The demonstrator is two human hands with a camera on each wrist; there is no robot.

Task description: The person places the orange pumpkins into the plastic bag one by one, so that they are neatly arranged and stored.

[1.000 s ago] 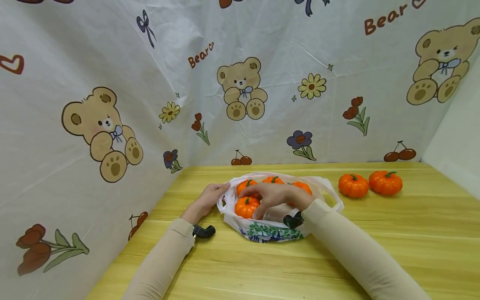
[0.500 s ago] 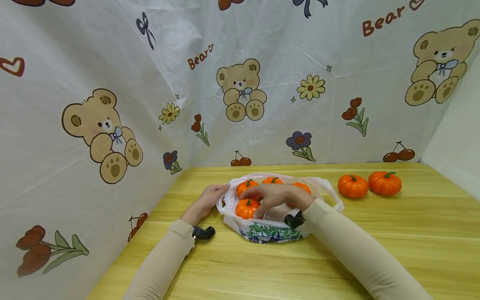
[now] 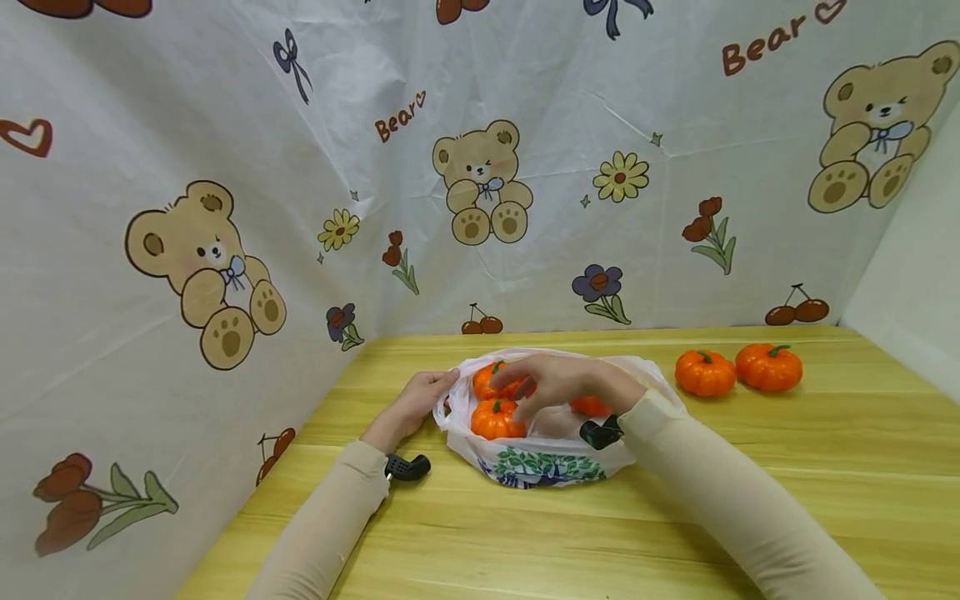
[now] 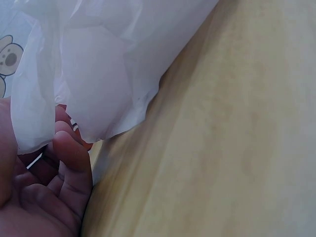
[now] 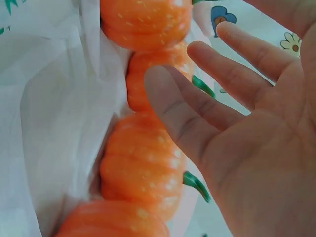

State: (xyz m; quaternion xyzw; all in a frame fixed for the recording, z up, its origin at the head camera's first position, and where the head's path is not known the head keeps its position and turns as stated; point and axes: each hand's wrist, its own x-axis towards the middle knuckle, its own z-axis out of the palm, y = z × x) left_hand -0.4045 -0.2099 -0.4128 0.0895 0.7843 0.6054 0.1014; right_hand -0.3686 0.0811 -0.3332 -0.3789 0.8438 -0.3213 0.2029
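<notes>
A white plastic bag (image 3: 540,468) with a green tree print lies on the table, its mouth spread wide. Inside are several orange toy pumpkins with green stems, among them a front-left pumpkin (image 3: 495,419) and one on the right (image 3: 590,406). At the bag's left edge my left hand (image 3: 411,406) pinches a handle; in the left wrist view its fingers curl around the thin plastic (image 4: 34,108). My right hand (image 3: 558,385) hovers over the bag's mouth with fingers spread and nothing held. The right wrist view shows its bare palm beside a row of pumpkins (image 5: 143,163).
Two more pumpkins, a left one (image 3: 705,372) and a right one (image 3: 769,367), sit side by side on the wooden table (image 3: 480,542), right of the bag. A bear-printed white cloth (image 3: 525,275) rises behind and along the left. A white wall (image 3: 915,325) stands at right.
My right hand has let go of the front-left pumpkin and moved up and to the right, covering the back pumpkins more. My left hand keeps its hold on the bag.
</notes>
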